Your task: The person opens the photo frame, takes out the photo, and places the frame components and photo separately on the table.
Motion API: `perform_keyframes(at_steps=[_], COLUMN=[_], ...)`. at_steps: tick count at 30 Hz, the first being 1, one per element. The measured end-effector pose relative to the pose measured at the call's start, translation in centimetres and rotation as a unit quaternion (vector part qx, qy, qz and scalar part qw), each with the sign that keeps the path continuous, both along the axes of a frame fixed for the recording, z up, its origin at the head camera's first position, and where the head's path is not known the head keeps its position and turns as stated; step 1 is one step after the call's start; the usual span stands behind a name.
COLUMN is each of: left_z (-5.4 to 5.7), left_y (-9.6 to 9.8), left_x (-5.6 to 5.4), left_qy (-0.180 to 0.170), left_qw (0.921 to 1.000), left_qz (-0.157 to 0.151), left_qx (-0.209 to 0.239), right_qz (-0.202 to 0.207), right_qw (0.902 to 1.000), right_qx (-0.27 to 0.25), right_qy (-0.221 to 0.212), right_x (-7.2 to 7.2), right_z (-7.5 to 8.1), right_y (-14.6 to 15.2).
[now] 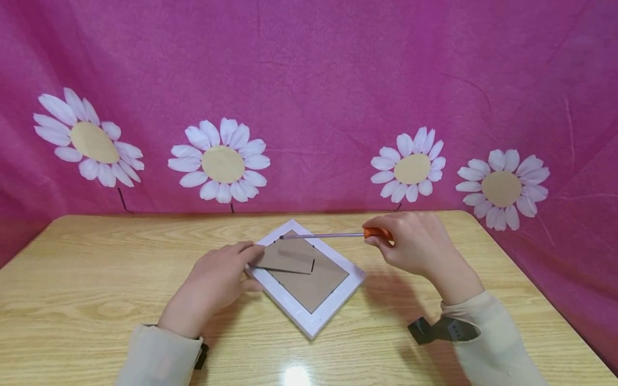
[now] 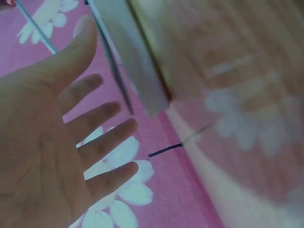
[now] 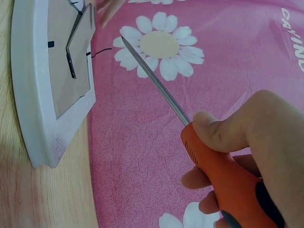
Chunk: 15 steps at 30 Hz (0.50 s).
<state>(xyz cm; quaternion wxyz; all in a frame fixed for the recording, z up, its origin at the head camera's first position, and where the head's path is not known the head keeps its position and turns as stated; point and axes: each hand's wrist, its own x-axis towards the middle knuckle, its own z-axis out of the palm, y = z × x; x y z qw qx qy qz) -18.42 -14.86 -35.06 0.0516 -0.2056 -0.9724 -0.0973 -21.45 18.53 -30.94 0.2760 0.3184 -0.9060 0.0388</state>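
Observation:
A white picture frame [image 1: 309, 316] lies face down on the wooden table [image 1: 96, 279], its brown backing board [image 1: 314, 281] and folded stand [image 1: 289, 258] showing. My left hand [image 1: 217, 279] rests with straight fingers on the frame's left edge, fingertips touching the stand. In the left wrist view the fingers [image 2: 102, 114] are spread beside the frame [image 2: 128, 52]. My right hand [image 1: 410, 244] grips the orange handle of a screwdriver [image 1: 333, 234], whose thin shaft reaches left to the frame's far corner. In the right wrist view the screwdriver [image 3: 209, 152] points toward the frame [image 3: 52, 114].
A pink cloth backdrop [image 1: 309, 80] with white daisy prints [image 1: 222, 161] hangs close behind the table. The table's back edge runs just beyond the frame. Bare wood lies left, right and in front of the frame.

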Motion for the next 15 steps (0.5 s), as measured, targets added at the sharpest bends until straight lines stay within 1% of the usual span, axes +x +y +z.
perform_keyframes(at_steps=[4, 6, 10, 15], left_z=[-0.43, -0.59, -0.70, -0.65], left_y=[-0.10, 0.04, 0.41, 0.73], left_x=[-0.13, -0.14, -0.16, 0.05], left_qy=[-0.036, -0.043, -0.045, -0.045], left_qw=[0.9993, 0.9990, 0.9987, 0.9981], left_qz=[0.009, 0.013, 0.026, 0.037], left_qx=[0.003, 0.004, 0.004, 0.020], right_qz=[-0.001, -0.001, -0.001, -0.005], right_qw=[1.0000, 1.0000, 1.0000, 1.0000], right_qx=[-0.002, -0.002, -0.002, 0.001], right_qy=[-0.001, 0.001, 0.004, 0.003], right_x=[0.03, -0.01, -0.09, -0.10], right_z=[0.01, -0.06, -0.13, -0.11], right_y=[0.08, 0.09, 0.09, 0.03])
